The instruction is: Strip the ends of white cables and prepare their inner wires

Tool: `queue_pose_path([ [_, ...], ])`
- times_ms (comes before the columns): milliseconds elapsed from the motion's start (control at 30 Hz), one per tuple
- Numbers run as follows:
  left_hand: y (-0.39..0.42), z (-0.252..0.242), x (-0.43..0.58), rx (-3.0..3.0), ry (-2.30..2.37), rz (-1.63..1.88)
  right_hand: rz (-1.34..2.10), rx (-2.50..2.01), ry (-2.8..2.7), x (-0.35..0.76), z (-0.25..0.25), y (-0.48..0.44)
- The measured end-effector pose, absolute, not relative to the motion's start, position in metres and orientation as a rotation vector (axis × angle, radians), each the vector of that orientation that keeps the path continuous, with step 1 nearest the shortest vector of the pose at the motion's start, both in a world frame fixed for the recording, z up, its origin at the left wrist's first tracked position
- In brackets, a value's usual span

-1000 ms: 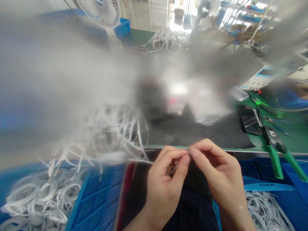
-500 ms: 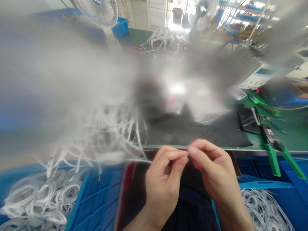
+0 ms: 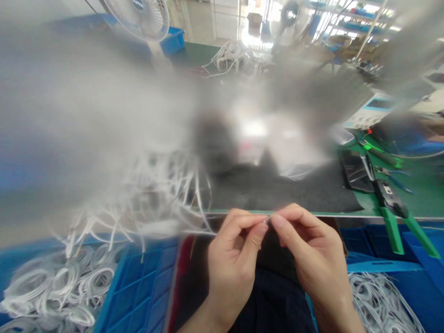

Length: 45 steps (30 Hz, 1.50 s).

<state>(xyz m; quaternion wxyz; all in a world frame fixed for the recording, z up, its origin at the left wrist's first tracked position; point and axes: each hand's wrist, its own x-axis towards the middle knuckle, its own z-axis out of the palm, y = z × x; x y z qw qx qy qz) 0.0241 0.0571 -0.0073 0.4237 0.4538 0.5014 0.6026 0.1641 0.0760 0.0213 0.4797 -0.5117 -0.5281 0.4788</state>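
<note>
My left hand (image 3: pixel 233 261) and my right hand (image 3: pixel 310 252) meet fingertip to fingertip just below the bench edge, over my lap. Both are closed in a pinch on a tiny metallic cable end (image 3: pixel 267 221) held between thumbs and forefingers. A thin white cable (image 3: pixel 194 231) runs from the pinch to the left toward a bunch of white cables. What exactly the small piece is I cannot make out.
A blue crate (image 3: pixel 145 286) sits at the lower left beside coiled white cables (image 3: pixel 58 286). More white cables (image 3: pixel 381 300) lie in a blue bin at lower right. A green-handled tool (image 3: pixel 395 212) rests on the green bench (image 3: pixel 419 194) beside a black mat (image 3: pixel 277 189). Much of the view is blurred.
Both hands shifted slightly left and down in the view, keeping the same pinch. Nothing was let go.
</note>
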Motion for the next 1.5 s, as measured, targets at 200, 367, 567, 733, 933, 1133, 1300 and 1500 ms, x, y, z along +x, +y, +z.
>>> queue_pose_path([
  [200,0.056,-0.006,0.024,1.219,1.283,1.561,0.894,-1.251,-1.439,0.157,0.027,0.070],
  [367,0.056,-0.007,0.023,1.284,1.306,1.576,0.884,-1.244,-1.463,0.157,0.029,0.069],
  [567,0.054,-0.009,0.022,1.324,1.325,1.552,0.886,-1.270,-1.454,0.159,0.026,0.069],
  [733,0.055,-0.006,0.021,1.239,1.257,1.476,0.849,-1.280,-1.455,0.158,0.026,0.069],
  [933,0.056,-0.007,0.020,1.045,1.114,1.391,0.691,-1.244,-1.549,0.158,0.026,0.064],
  [1133,0.056,-0.008,0.023,0.829,1.015,1.371,0.613,-1.201,-1.620,0.155,0.024,0.064],
  [1300,0.054,-0.008,0.026,0.678,0.938,1.381,0.626,-1.222,-1.640,0.152,0.022,0.065],
  [1500,0.053,-0.008,0.029,0.617,0.913,1.405,0.683,-1.229,-1.641,0.155,0.020,0.063],
])
